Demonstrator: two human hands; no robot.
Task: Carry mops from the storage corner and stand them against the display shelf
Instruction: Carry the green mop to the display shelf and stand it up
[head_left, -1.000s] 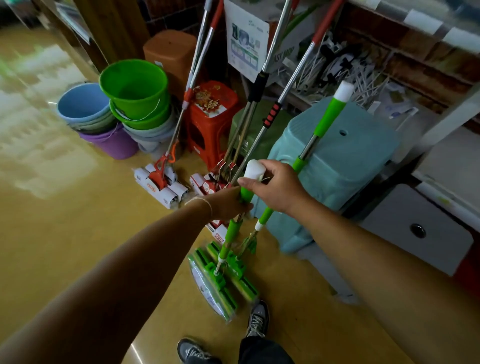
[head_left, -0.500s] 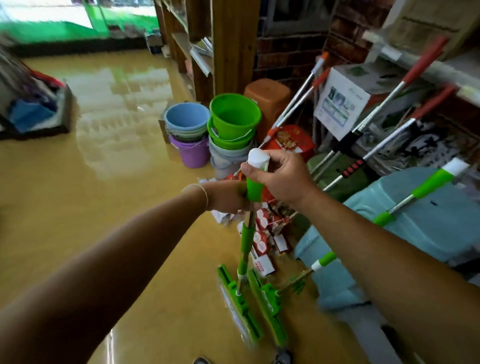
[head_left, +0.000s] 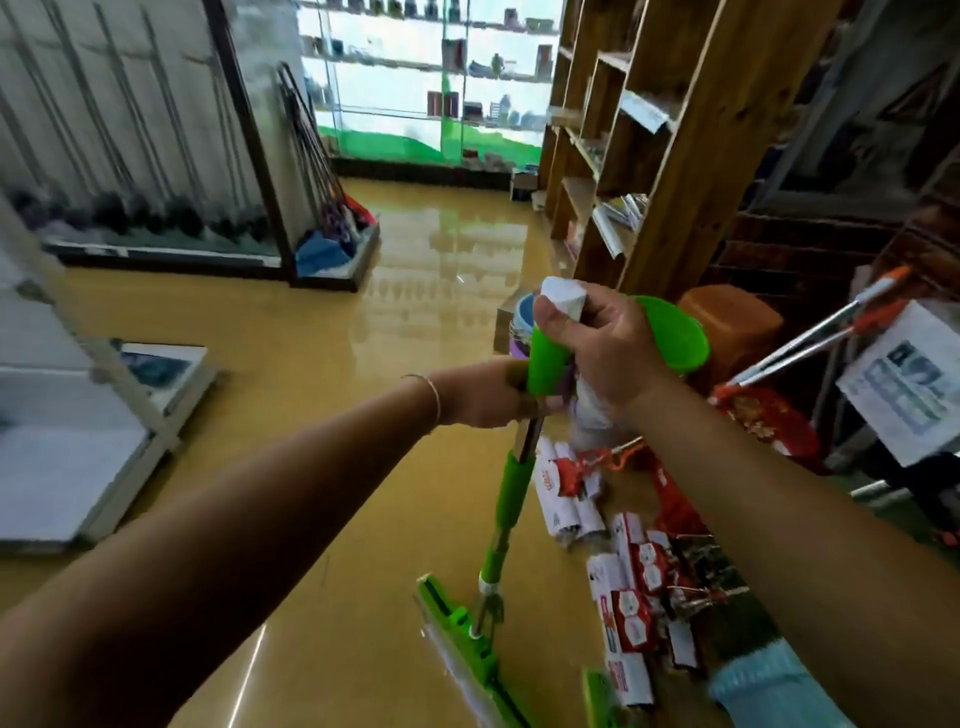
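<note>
A green mop with a white cap stands nearly upright in front of me, its flat green head near the yellow floor. My right hand grips the top of the handle just below the white cap. My left hand grips the same handle a little lower, at the bottom of the green sleeve. A second green mop head shows at the bottom edge. Red-handled mops lean at the right, their wrapped heads on the floor. A display rack of mops stands far left.
A wooden shelf unit rises on the right. Stacked buckets, one green, and an orange stool sit behind my right hand. A white low cabinet is on the left. A pale blue stool is at the bottom right.
My view has swung left, away from the storage corner toward the open floor and far racks. Both hands keep hold of the green mop, which has moved left with me.
</note>
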